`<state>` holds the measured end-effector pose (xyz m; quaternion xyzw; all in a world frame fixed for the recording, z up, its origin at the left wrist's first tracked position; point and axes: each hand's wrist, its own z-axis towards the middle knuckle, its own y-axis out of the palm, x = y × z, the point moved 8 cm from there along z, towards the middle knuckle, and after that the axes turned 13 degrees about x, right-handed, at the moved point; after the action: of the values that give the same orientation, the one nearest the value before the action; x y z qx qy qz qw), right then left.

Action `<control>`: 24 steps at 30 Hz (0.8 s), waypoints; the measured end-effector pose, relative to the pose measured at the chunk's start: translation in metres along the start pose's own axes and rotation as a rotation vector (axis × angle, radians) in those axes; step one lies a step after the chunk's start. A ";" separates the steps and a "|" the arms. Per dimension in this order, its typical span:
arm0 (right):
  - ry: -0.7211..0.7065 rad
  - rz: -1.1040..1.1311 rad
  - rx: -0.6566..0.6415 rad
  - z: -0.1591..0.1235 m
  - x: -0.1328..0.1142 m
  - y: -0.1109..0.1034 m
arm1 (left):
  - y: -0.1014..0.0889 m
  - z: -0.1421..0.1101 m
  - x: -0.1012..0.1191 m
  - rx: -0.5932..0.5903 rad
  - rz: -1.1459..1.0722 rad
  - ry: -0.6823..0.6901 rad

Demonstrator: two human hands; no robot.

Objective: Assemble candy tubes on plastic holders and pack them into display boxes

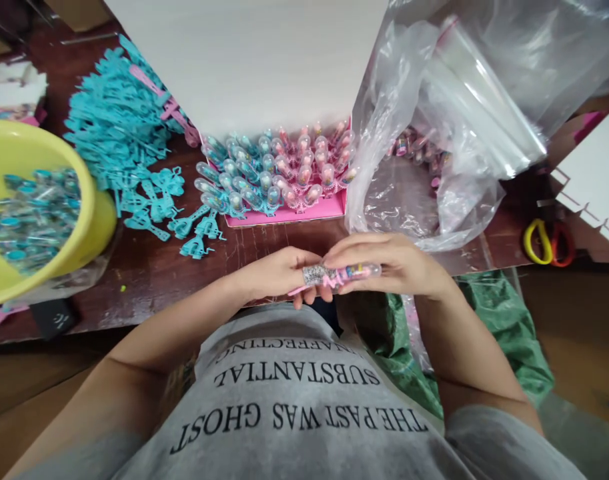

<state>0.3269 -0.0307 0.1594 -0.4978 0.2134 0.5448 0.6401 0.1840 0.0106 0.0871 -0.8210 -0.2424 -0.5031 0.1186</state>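
In front of my waist, just off the table's front edge, both hands meet on a pink toy with a clear capsule (357, 271). My left hand (279, 272) is closed around its narrow pink and glittery end. Around the capsule end, my right hand (399, 262) grips with its fingers over the top and below. The toy lies nearly level, its capsule pointing right. Beyond the hands stands a pink display box (294, 215) with a raised white lid, holding rows of blue and pink capsule toys (269, 163).
Blue plastic holders (129, 120) are heaped at left, behind a yellow bucket (81, 227) of blue-capped capsules (39, 213). At right, a clear plastic bag (379, 207) partly covers pink capsules (424, 150). Scissors (538, 243) lie near the right edge.
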 end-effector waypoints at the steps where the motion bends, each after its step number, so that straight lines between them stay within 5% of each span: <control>1: 0.046 -0.062 0.054 0.004 0.003 -0.007 | -0.015 -0.002 0.015 0.163 0.160 0.177; 3: 0.167 -0.306 0.229 0.009 0.018 -0.029 | -0.042 -0.015 0.050 0.542 0.497 0.550; 5: 0.240 -0.568 0.333 0.013 0.032 -0.046 | -0.052 -0.023 0.074 0.759 0.773 0.811; 8: 0.243 -0.790 0.270 0.025 0.049 -0.048 | -0.054 -0.005 0.082 0.736 0.969 0.949; 14: 0.193 -0.986 0.023 0.048 0.043 -0.037 | -0.066 0.019 0.077 0.766 1.062 0.979; 24: 0.144 -1.026 0.060 0.042 0.013 -0.046 | -0.035 0.018 0.097 0.794 0.994 0.941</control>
<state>0.3617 0.0159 0.1851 -0.5562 0.0011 0.1189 0.8225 0.2162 0.0749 0.1624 -0.4302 0.0669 -0.5614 0.7038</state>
